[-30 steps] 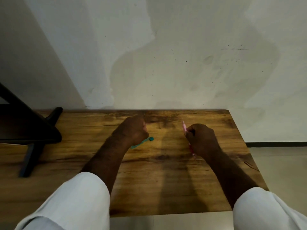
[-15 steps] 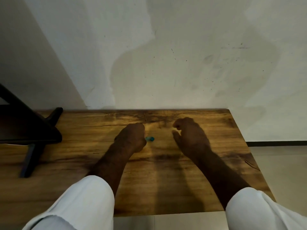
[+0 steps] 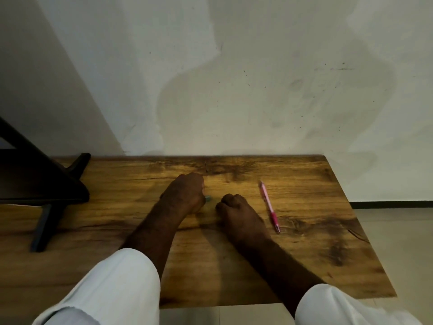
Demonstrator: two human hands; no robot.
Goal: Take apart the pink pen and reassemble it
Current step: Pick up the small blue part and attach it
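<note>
Wooden table [image 3: 304, 266] bears pink pen [image 3: 269, 205], tip nearward; both grips fisted, contents unclear.

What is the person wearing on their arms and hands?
Both arms have loose white sleeves: the left sleeve and the right sleeve stop short of the forearms, which are bare. The left hand and right hand are bare too: no gloves, and no rings or watch that I can see.
</note>
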